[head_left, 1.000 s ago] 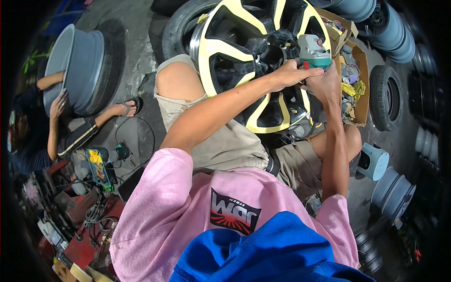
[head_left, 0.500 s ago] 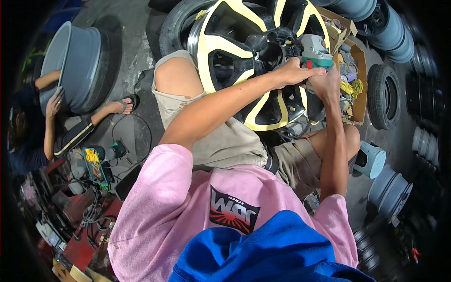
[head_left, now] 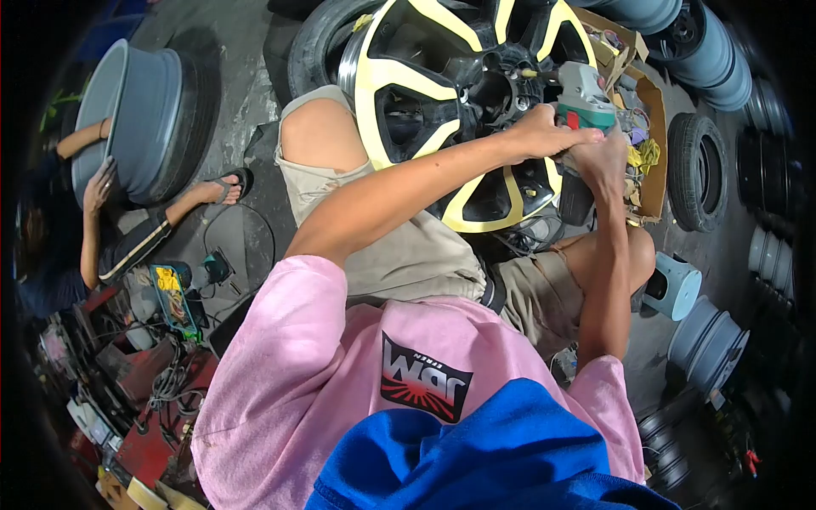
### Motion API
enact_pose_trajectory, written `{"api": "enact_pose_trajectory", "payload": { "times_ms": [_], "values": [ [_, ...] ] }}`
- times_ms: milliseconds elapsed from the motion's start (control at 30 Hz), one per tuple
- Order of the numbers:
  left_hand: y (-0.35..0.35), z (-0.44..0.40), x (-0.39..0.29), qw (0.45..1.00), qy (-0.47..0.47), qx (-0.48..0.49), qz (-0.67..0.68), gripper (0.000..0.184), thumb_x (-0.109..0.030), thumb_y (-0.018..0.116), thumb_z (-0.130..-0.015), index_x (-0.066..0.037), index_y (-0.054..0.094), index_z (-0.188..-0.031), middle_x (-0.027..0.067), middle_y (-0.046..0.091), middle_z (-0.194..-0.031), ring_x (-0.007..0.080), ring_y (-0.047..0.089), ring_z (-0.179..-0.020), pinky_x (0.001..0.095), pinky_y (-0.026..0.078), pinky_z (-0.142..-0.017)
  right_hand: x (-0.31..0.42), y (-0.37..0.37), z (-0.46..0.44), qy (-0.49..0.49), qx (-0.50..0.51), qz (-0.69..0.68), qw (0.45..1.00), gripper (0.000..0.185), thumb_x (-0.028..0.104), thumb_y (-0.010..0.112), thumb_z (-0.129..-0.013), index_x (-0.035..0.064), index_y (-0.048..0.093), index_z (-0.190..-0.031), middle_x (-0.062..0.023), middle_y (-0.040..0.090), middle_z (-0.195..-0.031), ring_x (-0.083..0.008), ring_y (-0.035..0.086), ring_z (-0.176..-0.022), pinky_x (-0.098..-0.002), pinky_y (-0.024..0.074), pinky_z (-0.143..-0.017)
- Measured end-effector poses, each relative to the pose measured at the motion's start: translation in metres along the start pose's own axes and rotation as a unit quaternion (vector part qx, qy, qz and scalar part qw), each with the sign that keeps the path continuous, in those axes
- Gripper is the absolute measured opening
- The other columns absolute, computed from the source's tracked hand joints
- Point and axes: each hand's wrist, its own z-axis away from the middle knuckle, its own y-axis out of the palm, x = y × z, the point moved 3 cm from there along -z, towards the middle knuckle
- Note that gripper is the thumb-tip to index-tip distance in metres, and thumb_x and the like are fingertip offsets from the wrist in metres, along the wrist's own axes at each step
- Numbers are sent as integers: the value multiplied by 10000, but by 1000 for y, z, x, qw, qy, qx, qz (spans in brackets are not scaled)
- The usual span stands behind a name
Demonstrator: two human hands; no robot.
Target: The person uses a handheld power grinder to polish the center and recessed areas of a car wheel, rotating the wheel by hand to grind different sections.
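Observation:
Both of my hands are closed around a grey-and-green angle grinder [head_left: 586, 95], held over the right part of a wheel rim. My left hand [head_left: 544, 136] grips it from the left, its thumb lying across the body. My right hand [head_left: 599, 161] wraps the body below the grey head. A small yellowish attachment [head_left: 529, 74] points left from the head toward the hub; whether it touches the rim I cannot tell. The black alloy wheel rim [head_left: 408, 81] has pale yellow spoke faces and stands tilted in front of my legs.
A tire [head_left: 310, 64] lies behind the rim. At right are a cardboard box [head_left: 653, 174] of scraps, another tire [head_left: 697, 170], a light blue stool [head_left: 671, 287] and grey rims [head_left: 705, 344]. At left, a co-worker's hands hold a grey rim [head_left: 144, 119]; tools and cables lie below.
My hands and the grinder have shifted slightly right, away from the hub, uncovering more of the yellowish attachment. The co-worker's upper hand has moved a little.

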Motion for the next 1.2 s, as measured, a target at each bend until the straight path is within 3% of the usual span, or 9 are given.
{"api": "enact_pose_trajectory", "payload": {
  "times_ms": [133, 267, 500, 600, 700, 733, 900, 1000, 1200],
  "values": [
    [-11, -1, 3, 998, -1, -9, 63, 785, -529, 830, -843, -3, 576, -1367, 119, 686, -1212, 187, 684, -1080, 340, 597, -851, 14, 13, -13, -9, 1, 23, 1000, 634, 305, 836, -725, -79, 593, -1167, -285, 747, -1021, -409, 751, -978, -474, 585, -871],
    [-21, 5, 2, 994, -31, -13, 105, 748, -541, 804, -866, -22, 588, -1359, 111, 689, -1203, 183, 678, -1081, 341, 600, -826, 37, 19, -12, -1, 16, 101, 995, 607, 300, 789, -750, -87, 568, -1162, -316, 730, -994, -469, 729, -956, -490, 577, -873],
    [-25, 4, 4, 993, -24, -20, 115, 744, -573, 794, -861, -54, 605, -1361, 95, 692, -1203, 176, 674, -1082, 328, 586, -814, 30, 26, -19, 38, 37, 114, 992, 649, 340, 813, -744, -87, 567, -1167, -323, 724, -1037, -459, 721, -1019, -487, 566, -896],
    [-20, 1, 3, 998, -15, -34, 54, 745, -585, 788, -859, -62, 614, -1360, 91, 690, -1214, 170, 668, -1060, 344, 578, -823, 30, 19, -15, 54, 16, 67, 996, 650, 352, 834, -734, -71, 600, -1167, -319, 726, -1058, -444, 721, -1053, -477, 565, -908],
    [-18, 1, -1, 999, 24, -28, 31, 740, -585, 789, -858, -59, 620, -1349, 93, 688, -1217, 172, 667, -1070, 346, 578, -835, 33, 16, -11, 29, 8, 52, 998, 650, 343, 833, -733, -69, 601, -1179, -318, 729, -1049, -444, 725, -1038, -482, 566, -903],
    [-20, -2, 2, 1000, -10, -13, 27, 763, -579, 797, -854, -57, 596, -1374, 101, 683, -1230, 178, 666, -1071, 340, 573, -839, 31, 16, -9, 32, 8, 53, 998, 650, 343, 833, -733, -69, 601, -1179, -318, 729, -1049, -444, 725, -1038, -482, 566, -903],
    [-22, 2, 5, 997, 1, -25, 72, 833, -571, 813, -847, -57, 531, -1439, 108, 682, -1238, 168, 662, -1075, 315, 550, -862, 31, 22, -12, 11, 19, 116, 993, 616, 328, 833, -739, -71, 585, -1138, -323, 726, -1013, -463, 719, -1016, -492, 567, -861],
    [-19, 9, -4, 997, 31, -50, 48, 804, -558, 804, -858, -30, 558, -1412, 102, 685, -1228, 160, 660, -1054, 309, 540, -879, 35, 19, -9, 17, 1, 76, 997, 655, 371, 849, -741, -74, 581, -1140, -321, 728, -996, -470, 722, -983, -490, 569, -850],
    [-18, 5, 0, 996, -3, -14, 84, 740, -532, 792, -883, -30, 590, -1386, 92, 696, -1203, 154, 664, -1053, 312, 536, -902, 34, 18, -12, -2, -1, 109, 994, 651, 369, 843, -740, -81, 569, -1122, -327, 724, -977, -483, 719, -965, -496, 570, -834]
  ]
}}
